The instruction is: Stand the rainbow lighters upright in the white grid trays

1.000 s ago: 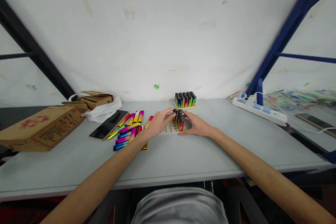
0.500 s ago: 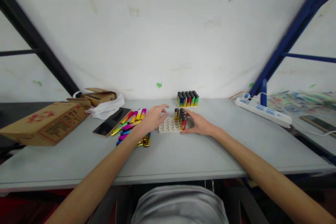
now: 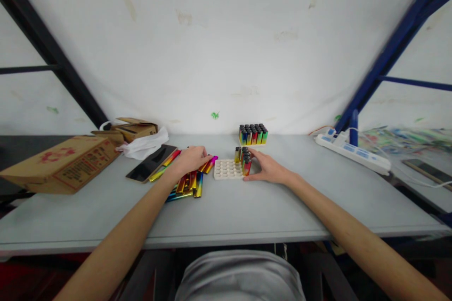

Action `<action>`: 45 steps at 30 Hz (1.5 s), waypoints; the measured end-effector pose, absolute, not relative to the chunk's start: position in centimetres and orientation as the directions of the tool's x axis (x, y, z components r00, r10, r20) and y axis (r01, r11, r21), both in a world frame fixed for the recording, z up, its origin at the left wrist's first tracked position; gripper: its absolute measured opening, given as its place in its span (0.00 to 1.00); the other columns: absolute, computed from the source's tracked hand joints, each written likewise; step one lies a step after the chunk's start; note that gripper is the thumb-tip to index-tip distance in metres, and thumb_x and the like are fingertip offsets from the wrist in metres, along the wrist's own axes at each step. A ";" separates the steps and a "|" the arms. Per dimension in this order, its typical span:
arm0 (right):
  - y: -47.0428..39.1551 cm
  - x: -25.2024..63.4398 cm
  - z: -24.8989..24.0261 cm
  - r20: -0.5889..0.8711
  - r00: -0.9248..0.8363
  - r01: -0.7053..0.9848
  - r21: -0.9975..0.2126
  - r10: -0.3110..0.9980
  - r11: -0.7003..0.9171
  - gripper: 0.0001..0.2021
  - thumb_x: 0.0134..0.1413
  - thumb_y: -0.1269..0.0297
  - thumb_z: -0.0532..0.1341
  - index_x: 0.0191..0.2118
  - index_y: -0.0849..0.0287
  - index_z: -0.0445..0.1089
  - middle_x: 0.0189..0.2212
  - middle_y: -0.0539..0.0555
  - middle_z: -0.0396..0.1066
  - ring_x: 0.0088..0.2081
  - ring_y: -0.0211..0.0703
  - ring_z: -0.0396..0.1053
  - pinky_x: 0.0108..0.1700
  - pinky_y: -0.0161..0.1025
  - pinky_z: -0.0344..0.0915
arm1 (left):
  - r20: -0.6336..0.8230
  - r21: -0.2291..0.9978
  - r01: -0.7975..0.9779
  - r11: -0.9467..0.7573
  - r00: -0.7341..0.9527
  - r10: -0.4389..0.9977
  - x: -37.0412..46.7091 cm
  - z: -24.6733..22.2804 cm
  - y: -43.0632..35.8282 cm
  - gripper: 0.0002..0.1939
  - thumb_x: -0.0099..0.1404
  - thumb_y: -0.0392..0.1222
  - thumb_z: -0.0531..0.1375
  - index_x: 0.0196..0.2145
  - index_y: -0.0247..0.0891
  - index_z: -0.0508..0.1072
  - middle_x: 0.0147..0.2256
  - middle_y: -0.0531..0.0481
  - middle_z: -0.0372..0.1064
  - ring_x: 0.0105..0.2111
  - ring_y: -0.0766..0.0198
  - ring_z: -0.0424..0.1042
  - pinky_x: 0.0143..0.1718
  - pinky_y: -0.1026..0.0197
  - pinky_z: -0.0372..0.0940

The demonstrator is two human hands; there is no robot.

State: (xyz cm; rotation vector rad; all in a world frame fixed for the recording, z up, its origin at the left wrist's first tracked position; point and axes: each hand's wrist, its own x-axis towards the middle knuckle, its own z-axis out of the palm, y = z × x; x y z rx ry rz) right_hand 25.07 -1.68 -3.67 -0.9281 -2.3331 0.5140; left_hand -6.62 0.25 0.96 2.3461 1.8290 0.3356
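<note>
Several shiny coloured lighters (image 3: 198,185) lie in a loose pile left of centre. Over the pile's upper part is my left hand (image 3: 193,157), its fingers bent down at the lighters; what they hold, if anything, is hidden. A white tray with round holes (image 3: 226,170) sits to the right of the pile. Several lighters (image 3: 247,166) stand upright in its right end. My right hand (image 3: 266,167) curves around that end, thumb and fingers apart on either side of the standing lighters, touching the tray's edge.
Behind the tray stands a full block of upright lighters (image 3: 253,135). At the left are a phone (image 3: 151,163), a white bag (image 3: 144,144) and cardboard boxes (image 3: 63,162). A power strip (image 3: 353,151) and another phone (image 3: 429,172) lie at the right.
My left hand has moved left and down from beside the tray onto the pile, and some lighters there have shifted. My right hand stays in place.
</note>
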 end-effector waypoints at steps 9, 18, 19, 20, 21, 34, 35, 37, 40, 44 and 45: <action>-1.6 24.9 -3.6 0.343 -0.587 0.516 -0.539 0.733 0.666 0.53 0.45 0.45 0.74 0.72 0.59 0.51 0.62 0.67 0.66 0.57 0.62 0.69 0.61 0.59 0.65 | 0.208 0.534 0.814 -0.230 0.137 0.968 -6.6 0.3 0.9 0.12 0.58 0.51 0.65 0.29 0.40 0.80 0.30 0.43 0.80 0.33 0.51 0.78 0.35 0.58 0.65; -1.7 24.9 -3.8 0.343 -0.575 0.532 -0.533 0.743 0.657 0.54 0.45 0.43 0.74 0.72 0.59 0.50 0.62 0.68 0.65 0.60 0.63 0.68 0.62 0.60 0.63 | 0.160 0.986 -0.089 -0.141 0.254 0.954 -3.6 3.0 -1.9 0.20 0.63 0.57 0.64 0.43 0.45 0.62 0.28 0.57 0.70 0.18 0.68 0.63 0.21 0.66 0.57; -1.7 24.9 -3.8 0.344 -0.575 0.534 -0.530 0.743 0.659 0.54 0.45 0.43 0.73 0.72 0.60 0.50 0.62 0.68 0.65 0.60 0.64 0.67 0.63 0.60 0.63 | 0.131 0.985 -0.149 -0.090 0.297 0.946 -3.3 3.2 -2.3 0.19 0.63 0.56 0.63 0.43 0.46 0.61 0.28 0.57 0.69 0.18 0.69 0.60 0.20 0.67 0.54; -1.7 24.9 -3.8 0.347 -0.575 0.533 -0.528 0.741 0.661 0.54 0.45 0.43 0.73 0.72 0.60 0.50 0.62 0.68 0.65 0.60 0.64 0.67 0.63 0.60 0.63 | 0.103 0.982 -0.187 -0.041 0.337 0.936 -3.1 3.4 -2.5 0.18 0.64 0.56 0.62 0.42 0.45 0.61 0.26 0.57 0.66 0.18 0.69 0.58 0.20 0.68 0.52; -1.7 24.9 -3.8 0.350 -0.577 0.529 -0.528 0.738 0.665 0.54 0.46 0.44 0.73 0.72 0.59 0.50 0.63 0.68 0.65 0.60 0.64 0.67 0.63 0.60 0.63 | 0.076 0.979 -0.206 0.002 0.370 0.926 -2.8 3.5 -2.7 0.17 0.65 0.57 0.59 0.41 0.44 0.62 0.25 0.57 0.63 0.18 0.69 0.56 0.20 0.67 0.51; -1.7 25.1 -3.6 0.350 -0.609 0.500 -0.527 0.712 0.687 0.52 0.47 0.45 0.73 0.72 0.57 0.50 0.63 0.66 0.65 0.60 0.62 0.67 0.63 0.59 0.63 | -0.009 0.999 -0.044 0.031 0.433 0.901 -1.5 2.7 -2.7 0.15 0.63 0.50 0.50 0.23 0.40 0.58 0.22 0.56 0.45 0.19 0.68 0.46 0.21 0.64 0.45; -1.7 25.1 -3.5 0.342 -0.607 0.507 -0.528 0.717 0.681 0.52 0.47 0.45 0.73 0.72 0.58 0.50 0.63 0.67 0.65 0.60 0.62 0.67 0.63 0.59 0.63 | -0.006 0.999 -0.046 0.029 0.433 0.901 -1.4 2.7 -2.7 0.14 0.63 0.49 0.51 0.23 0.40 0.58 0.22 0.56 0.45 0.19 0.68 0.46 0.20 0.64 0.44; -1.8 25.1 -3.4 0.332 -0.599 0.521 -0.529 0.729 0.670 0.53 0.47 0.44 0.73 0.72 0.59 0.50 0.63 0.68 0.64 0.60 0.62 0.67 0.63 0.59 0.63 | -0.006 0.999 -0.047 0.029 0.427 0.904 -1.4 2.7 -2.8 0.14 0.63 0.48 0.51 0.23 0.40 0.58 0.22 0.57 0.45 0.19 0.69 0.45 0.20 0.64 0.43; -1.8 25.0 -3.4 0.336 -0.598 0.519 -0.529 0.727 0.672 0.53 0.46 0.44 0.73 0.72 0.60 0.50 0.63 0.68 0.65 0.60 0.63 0.67 0.63 0.59 0.63 | -0.024 0.998 -0.040 0.043 0.399 0.916 -1.3 3.0 -3.0 0.14 0.63 0.49 0.51 0.24 0.40 0.59 0.22 0.57 0.46 0.19 0.69 0.45 0.20 0.65 0.44; -1.7 25.0 -3.5 0.344 -0.603 0.510 -0.528 0.720 0.679 0.53 0.46 0.43 0.73 0.71 0.59 0.51 0.62 0.68 0.65 0.60 0.63 0.67 0.63 0.60 0.63 | -0.040 0.995 -0.069 0.075 0.410 0.911 -1.1 2.9 -3.1 0.15 0.65 0.51 0.49 0.28 0.38 0.64 0.22 0.55 0.51 0.19 0.68 0.50 0.19 0.64 0.47; -1.7 25.0 -3.6 0.346 -0.601 0.512 -0.526 0.720 0.680 0.53 0.46 0.43 0.73 0.71 0.59 0.51 0.62 0.68 0.65 0.60 0.63 0.67 0.62 0.60 0.63 | -0.038 0.994 -0.078 0.076 0.411 0.911 -1.1 2.8 -3.1 0.15 0.65 0.53 0.50 0.29 0.38 0.64 0.22 0.55 0.54 0.19 0.68 0.52 0.19 0.64 0.49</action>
